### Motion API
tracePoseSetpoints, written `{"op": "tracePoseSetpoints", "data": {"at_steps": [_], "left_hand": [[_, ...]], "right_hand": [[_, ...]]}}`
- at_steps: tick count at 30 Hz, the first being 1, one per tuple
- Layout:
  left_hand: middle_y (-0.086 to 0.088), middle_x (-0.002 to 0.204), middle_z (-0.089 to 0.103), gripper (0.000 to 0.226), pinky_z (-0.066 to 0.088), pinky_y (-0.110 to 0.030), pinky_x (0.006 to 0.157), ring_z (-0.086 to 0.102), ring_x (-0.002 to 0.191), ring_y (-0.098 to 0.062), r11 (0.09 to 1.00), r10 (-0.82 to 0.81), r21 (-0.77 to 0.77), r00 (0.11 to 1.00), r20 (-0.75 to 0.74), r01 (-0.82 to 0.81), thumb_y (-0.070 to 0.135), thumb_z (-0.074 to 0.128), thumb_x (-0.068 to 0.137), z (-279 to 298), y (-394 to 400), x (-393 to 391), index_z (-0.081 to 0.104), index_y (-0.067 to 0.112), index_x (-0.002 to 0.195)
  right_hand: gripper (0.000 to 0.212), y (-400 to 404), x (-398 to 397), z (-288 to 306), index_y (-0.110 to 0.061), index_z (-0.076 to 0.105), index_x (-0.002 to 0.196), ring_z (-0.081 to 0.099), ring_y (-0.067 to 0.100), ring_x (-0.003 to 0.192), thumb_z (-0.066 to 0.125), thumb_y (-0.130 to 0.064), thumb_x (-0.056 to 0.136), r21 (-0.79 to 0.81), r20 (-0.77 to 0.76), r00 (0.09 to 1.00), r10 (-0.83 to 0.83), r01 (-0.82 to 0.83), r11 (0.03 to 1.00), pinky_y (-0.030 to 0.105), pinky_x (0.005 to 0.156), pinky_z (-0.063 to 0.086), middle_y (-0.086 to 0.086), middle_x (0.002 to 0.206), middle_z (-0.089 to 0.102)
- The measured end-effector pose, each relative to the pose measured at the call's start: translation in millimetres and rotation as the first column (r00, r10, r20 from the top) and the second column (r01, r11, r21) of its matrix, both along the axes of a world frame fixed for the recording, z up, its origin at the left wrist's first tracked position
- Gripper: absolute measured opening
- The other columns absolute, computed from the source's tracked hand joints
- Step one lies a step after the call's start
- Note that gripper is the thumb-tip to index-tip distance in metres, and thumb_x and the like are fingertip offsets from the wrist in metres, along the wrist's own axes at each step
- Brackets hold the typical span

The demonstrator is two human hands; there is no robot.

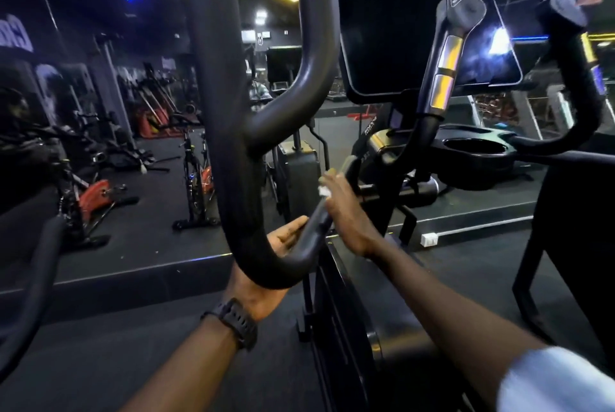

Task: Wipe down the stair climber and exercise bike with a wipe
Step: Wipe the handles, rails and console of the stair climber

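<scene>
A black looping handlebar of the exercise machine fills the middle of the head view. My left hand, a dark watch on its wrist, reaches under the lower bend of this bar with its fingers extended along it. My right hand lies against the rising part of the same bar and presses a small white wipe onto it. The machine's dark console screen stands above, with a grey grip carrying metal sensor plates in front of it.
A cup holder tray sits below the screen, a second grip at the right. Red and black spin bikes stand on the dark floor at the left. A mirror wall lies behind. A white socket box sits on the floor ledge.
</scene>
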State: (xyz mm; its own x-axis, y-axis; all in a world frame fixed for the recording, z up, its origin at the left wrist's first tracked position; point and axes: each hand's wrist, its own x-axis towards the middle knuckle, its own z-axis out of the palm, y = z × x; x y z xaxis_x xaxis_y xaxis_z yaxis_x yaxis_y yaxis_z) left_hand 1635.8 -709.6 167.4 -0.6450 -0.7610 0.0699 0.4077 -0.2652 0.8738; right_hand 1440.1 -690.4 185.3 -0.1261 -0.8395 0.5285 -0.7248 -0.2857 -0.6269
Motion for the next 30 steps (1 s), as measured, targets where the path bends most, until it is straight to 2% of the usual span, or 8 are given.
{"op": "tracePoseSetpoints", "data": {"at_steps": [2, 5, 8, 10, 13, 17, 23, 30], "left_hand": [[-0.021, 0.12, 0.069, 0.098, 0.049, -0.039, 0.102, 0.07, 0.106, -0.03, 0.998, 0.061, 0.037, 0.996, -0.06, -0.059, 0.066, 0.079, 0.062, 11.4, -10.9, -16.1, 0.064, -0.009, 0.124], [-0.026, 0.131, 0.061, 0.128, 0.048, -0.042, 0.104, 0.068, 0.108, -0.032, 0.998, 0.017, 0.062, 0.997, -0.08, -0.012, 0.085, 0.064, 0.048, 20.9, -16.7, -38.1, 0.055, -0.011, 0.133], [-0.028, 0.146, 0.048, 0.129, 0.034, -0.041, 0.119, 0.05, 0.135, -0.034, 0.994, -0.091, 0.053, 0.987, -0.135, 0.099, 0.091, 0.046, 0.064, 17.2, -29.2, -48.6, 0.042, -0.01, 0.143], [-0.024, 0.149, 0.047, 0.133, 0.026, -0.041, 0.121, 0.045, 0.141, -0.032, 0.995, -0.101, -0.025, 0.992, -0.076, 0.1, 0.094, 0.047, 0.06, 17.6, -36.1, -53.7, 0.038, -0.006, 0.147], [-0.018, 0.142, 0.057, 0.128, 0.042, -0.034, 0.113, 0.054, 0.133, -0.026, 0.988, -0.071, -0.134, 0.997, 0.023, 0.073, 0.095, 0.031, 0.061, 13.4, -45.0, -60.1, 0.046, -0.003, 0.142], [-0.014, 0.139, 0.06, 0.123, 0.044, -0.031, 0.109, 0.056, 0.131, -0.023, 0.968, -0.059, -0.238, 0.993, 0.106, 0.083, 0.089, 0.004, 0.071, 14.0, -44.2, -57.3, 0.049, -0.002, 0.14], [-0.012, 0.133, 0.065, 0.118, 0.04, -0.031, 0.114, 0.056, 0.132, -0.023, 0.914, 0.091, -0.407, 0.975, 0.202, -0.001, 0.081, -0.008, 0.079, 16.7, -42.8, -51.5, 0.058, -0.002, 0.132], [-0.015, 0.114, 0.074, 0.117, 0.018, -0.049, 0.122, 0.056, 0.129, -0.019, 0.842, 0.216, -0.53, 0.965, 0.15, -0.106, 0.09, -0.002, 0.074, 15.0, -40.8, -26.3, 0.081, 0.01, 0.096]], "right_hand": [[0.091, 15.3, 25.1, -15.5, -0.014, 0.04, 0.146, 0.016, 0.02, 0.149, 0.012, -0.079, 0.088, -0.177, -0.158, 0.978, 0.139, -0.167, 0.97, 0.04, 0.122, 0.006, 0.007, 0.155, 0.035], [0.085, -2.1, 7.7, -24.4, -0.009, 0.045, 0.143, 0.026, 0.022, 0.146, 0.014, -0.071, 0.094, -0.264, -0.279, 0.944, 0.177, -0.253, 0.931, 0.033, 0.122, 0.004, 0.008, 0.149, 0.044], [0.07, -59.2, -26.9, -0.9, -0.002, 0.045, 0.141, 0.032, 0.031, 0.142, 0.032, -0.056, 0.098, -0.182, 0.24, 0.97, 0.04, 0.005, 0.983, 0.037, 0.117, 0.023, 0.017, 0.149, 0.041], [0.088, -85.8, -39.7, 14.1, -0.017, 0.029, 0.152, 0.027, 0.024, 0.146, 0.033, -0.076, 0.086, 0.005, 0.653, 0.75, -0.105, 0.134, 0.991, 0.046, 0.119, 0.023, 0.006, 0.159, 0.027], [0.111, -93.7, -43.7, 22.9, -0.03, 0.039, 0.147, 0.044, 0.021, 0.134, 0.029, -0.099, 0.061, 0.067, 0.912, 0.397, -0.105, 0.108, 0.992, 0.047, 0.109, 0.038, 0.0, 0.146, 0.047], [0.075, -56.0, -16.2, 7.5, -0.021, 0.063, 0.123, 0.065, 0.014, 0.1, 0.034, -0.079, 0.085, -0.091, 0.994, 0.052, 0.093, -0.047, 0.995, 0.031, 0.079, 0.052, 0.0, 0.111, 0.069], [0.106, -44.7, -20.8, 16.2, -0.005, 0.05, 0.139, 0.053, 0.033, 0.128, 0.055, -0.078, 0.062, -0.334, 0.896, -0.34, 0.287, -0.09, 0.938, 0.044, 0.114, 0.034, 0.02, 0.136, 0.056], [0.122, 19.4, 40.3, -19.7, -0.001, 0.039, 0.146, 0.033, 0.027, 0.132, 0.05, -0.092, 0.065, -0.35, 0.916, -0.301, 0.265, -0.28, 0.894, 0.039, 0.12, 0.02, 0.02, 0.13, 0.044]]}}
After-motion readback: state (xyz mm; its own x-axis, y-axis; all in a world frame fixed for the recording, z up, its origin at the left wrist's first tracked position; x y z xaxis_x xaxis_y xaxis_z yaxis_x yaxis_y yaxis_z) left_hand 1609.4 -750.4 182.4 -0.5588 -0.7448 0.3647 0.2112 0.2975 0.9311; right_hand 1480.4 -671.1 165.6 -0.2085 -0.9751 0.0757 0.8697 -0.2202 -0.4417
